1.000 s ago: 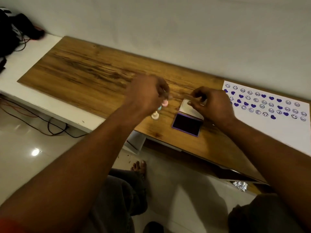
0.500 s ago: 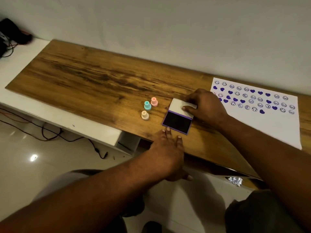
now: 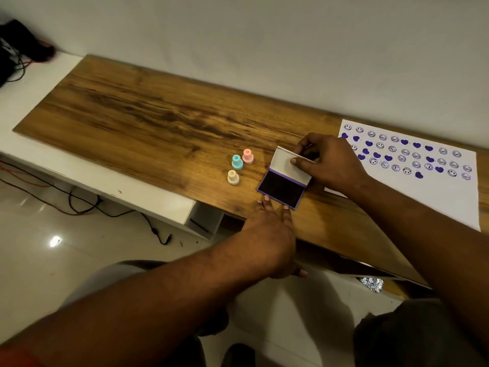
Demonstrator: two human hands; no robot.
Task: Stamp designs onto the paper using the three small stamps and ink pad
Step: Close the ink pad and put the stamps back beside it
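Three small stamps stand upright on the wooden table [image 3: 137, 112]: a pink stamp [image 3: 248, 156], a teal stamp [image 3: 237, 162] and a cream stamp [image 3: 233, 177]. To their right lies the purple ink pad [image 3: 281, 188], open, its dark pad showing. My right hand [image 3: 328, 161] grips the white lid [image 3: 287, 165], which is raised partway. My left hand [image 3: 272, 234] lies flat, fingers spread, with its fingertips against the pad's near edge. The white paper [image 3: 434, 197] at the right carries rows of purple smileys and hearts.
A white wall runs behind the table. At the far left, a white shelf [image 3: 39, 83] holds dark gear and cables [image 3: 16, 49]. More cables trail on the tiled floor below. A crumpled foil piece [image 3: 371, 284] lies under the table's front edge.
My left hand left the stamps and moved down to the pad's near edge. My right hand has lifted the lid further up from the table.
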